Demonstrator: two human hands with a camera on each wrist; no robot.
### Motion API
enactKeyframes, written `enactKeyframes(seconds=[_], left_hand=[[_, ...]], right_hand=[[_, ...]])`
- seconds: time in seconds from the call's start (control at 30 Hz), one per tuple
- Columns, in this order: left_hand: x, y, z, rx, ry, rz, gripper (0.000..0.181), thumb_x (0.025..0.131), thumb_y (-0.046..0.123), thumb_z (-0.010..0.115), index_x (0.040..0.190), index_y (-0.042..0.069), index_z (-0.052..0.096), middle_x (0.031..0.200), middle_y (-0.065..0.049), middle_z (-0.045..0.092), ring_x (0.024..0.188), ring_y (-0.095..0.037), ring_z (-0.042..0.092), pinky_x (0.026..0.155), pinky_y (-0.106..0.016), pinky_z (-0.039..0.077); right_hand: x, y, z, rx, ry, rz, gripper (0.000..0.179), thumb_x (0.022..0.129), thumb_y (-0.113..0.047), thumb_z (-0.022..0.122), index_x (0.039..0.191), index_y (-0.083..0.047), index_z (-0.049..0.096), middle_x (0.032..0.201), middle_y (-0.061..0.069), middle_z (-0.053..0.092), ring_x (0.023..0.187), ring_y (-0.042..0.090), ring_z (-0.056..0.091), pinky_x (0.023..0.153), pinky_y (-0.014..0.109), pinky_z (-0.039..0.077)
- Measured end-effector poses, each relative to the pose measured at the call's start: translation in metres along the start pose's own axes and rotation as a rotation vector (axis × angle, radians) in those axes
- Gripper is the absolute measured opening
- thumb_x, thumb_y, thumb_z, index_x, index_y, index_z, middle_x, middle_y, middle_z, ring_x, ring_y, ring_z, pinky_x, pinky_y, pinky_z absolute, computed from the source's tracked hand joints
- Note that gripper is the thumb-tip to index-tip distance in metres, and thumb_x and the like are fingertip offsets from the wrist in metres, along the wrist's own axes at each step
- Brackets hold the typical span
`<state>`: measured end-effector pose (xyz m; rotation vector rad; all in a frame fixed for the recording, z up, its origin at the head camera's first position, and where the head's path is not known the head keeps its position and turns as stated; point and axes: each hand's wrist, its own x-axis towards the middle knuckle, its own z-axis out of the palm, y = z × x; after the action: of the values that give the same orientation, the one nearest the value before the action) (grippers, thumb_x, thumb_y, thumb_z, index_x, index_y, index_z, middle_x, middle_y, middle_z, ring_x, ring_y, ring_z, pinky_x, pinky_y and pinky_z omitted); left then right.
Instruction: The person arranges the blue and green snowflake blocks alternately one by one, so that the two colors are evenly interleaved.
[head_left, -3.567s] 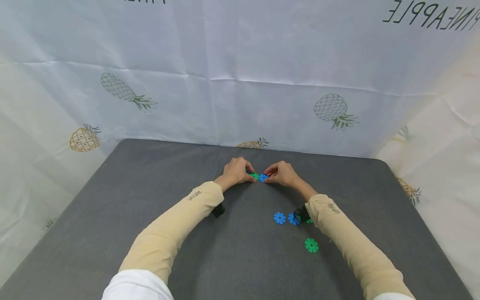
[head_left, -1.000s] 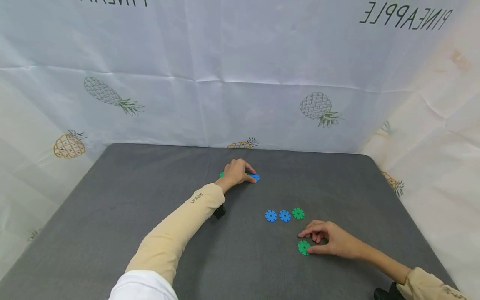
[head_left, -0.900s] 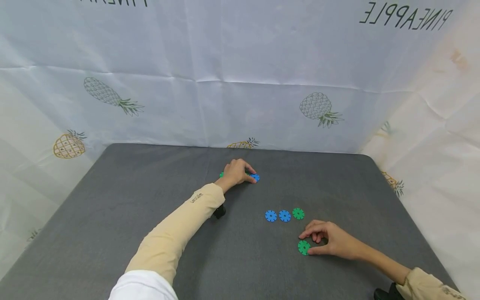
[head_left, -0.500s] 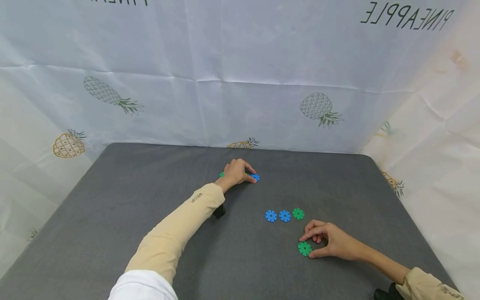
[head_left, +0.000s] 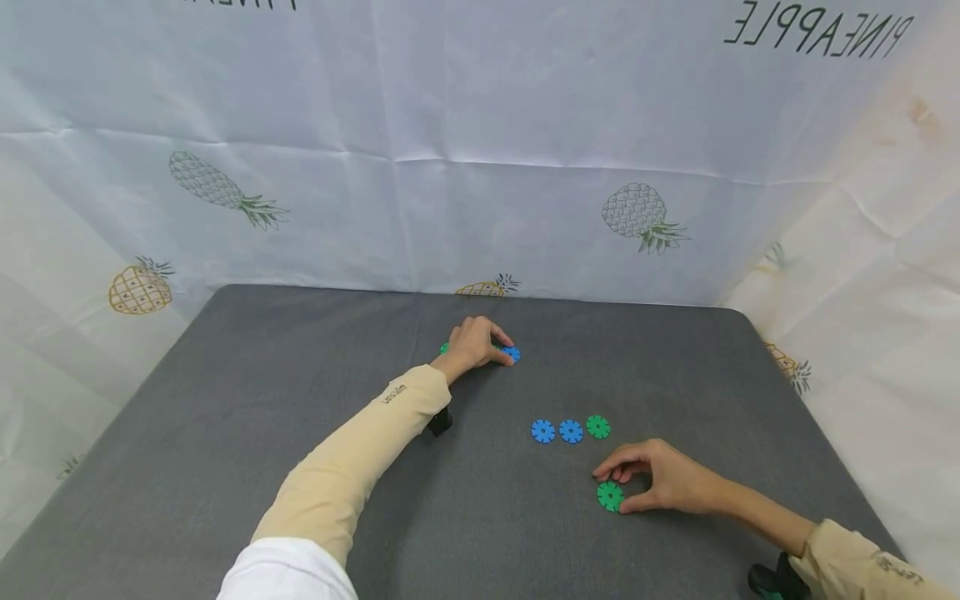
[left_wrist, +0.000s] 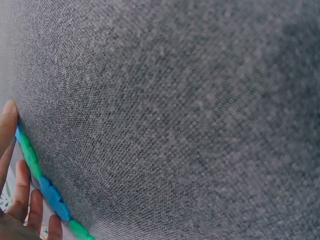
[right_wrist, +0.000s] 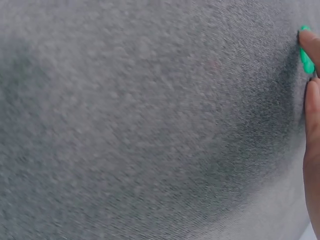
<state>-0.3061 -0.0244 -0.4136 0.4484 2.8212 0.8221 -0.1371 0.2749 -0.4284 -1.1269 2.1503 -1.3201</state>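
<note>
Near green disc [head_left: 603, 497] lies flat on the bench [head_left: 300, 358], right of my midline, in the gap between thumb and fingers of my right hand [head_left: 667, 483]. That hand's far nearer to it. My left hand [head_left: 471, 342] is well apart, up at the far side and off to the left, so I judge the right has the short reach.

Disc is round, no long axis of its own. The row of discs [left_wrist: 54, 199] at my left hand does have one: runs left to right, roughly along the bench's far edge, blue and green alternating where it shows; part is hidden by my hand.

Left hand: thumb and index pinch the end blue disc [head_left: 512, 355], right end of the row. Right hand: fingers curved, thumb at the near green disc's rim, index by its far rim; can't tell if that's a real pinch.

Between the two hands, two blue discs [head_left: 537, 428] and another green disc [head_left: 603, 427] sit side by side, just beyond my right fingertips, nearer that hand than the left.
</note>
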Motion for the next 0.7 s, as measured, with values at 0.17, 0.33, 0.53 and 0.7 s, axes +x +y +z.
enactKeyframes(seconds=[0.17,0.33,0.53,0.7], left_hand=[[-0.0008,0.0007,0.0013,0.004,-0.007,-0.007,0.027,0.074,0.034,0.083,0.098,0.024,0.078,0.114,0.002,0.068,0.097,-0.018,0.062,0.074,-0.029,0.049],[-0.0005,0.0011,0.0014,0.0,-0.011,-0.013,0.026,0.073,0.034,0.084,0.097,0.024,0.079,0.113,0.002,0.068,0.095,-0.018,0.062,0.075,-0.029,0.047],[-0.0004,0.0002,-0.0001,-0.008,-0.016,-0.011,0.026,0.073,0.033,0.084,0.097,0.024,0.079,0.111,0.002,0.069,0.092,-0.018,0.062,0.07,-0.026,0.046],[0.0005,-0.0009,-0.0005,-0.009,-0.007,-0.003,0.026,0.073,0.033,0.084,0.097,0.024,0.079,0.11,0.002,0.069,0.092,-0.017,0.062,0.072,-0.026,0.045]], right_hand=[[0.0015,0.0008,-0.0023,0.051,-0.046,0.031,0.039,0.081,-0.014,0.077,0.116,0.0,0.066,0.11,0.011,0.068,0.099,0.017,0.064,0.081,0.029,0.054],[0.0024,0.0032,-0.0055,0.095,-0.086,0.029,0.04,0.081,-0.013,0.077,0.117,0.002,0.066,0.112,0.013,0.067,0.102,0.017,0.063,0.082,0.03,0.053],[0.0054,0.0057,-0.0083,0.1,-0.129,0.006,0.041,0.082,-0.012,0.076,0.119,0.001,0.066,0.113,0.012,0.067,0.102,0.017,0.062,0.082,0.03,0.053],[0.0085,0.0053,-0.0079,0.062,-0.12,-0.019,0.038,0.082,-0.012,0.076,0.116,0.0,0.068,0.109,0.009,0.069,0.095,0.017,0.062,0.078,0.028,0.054]])
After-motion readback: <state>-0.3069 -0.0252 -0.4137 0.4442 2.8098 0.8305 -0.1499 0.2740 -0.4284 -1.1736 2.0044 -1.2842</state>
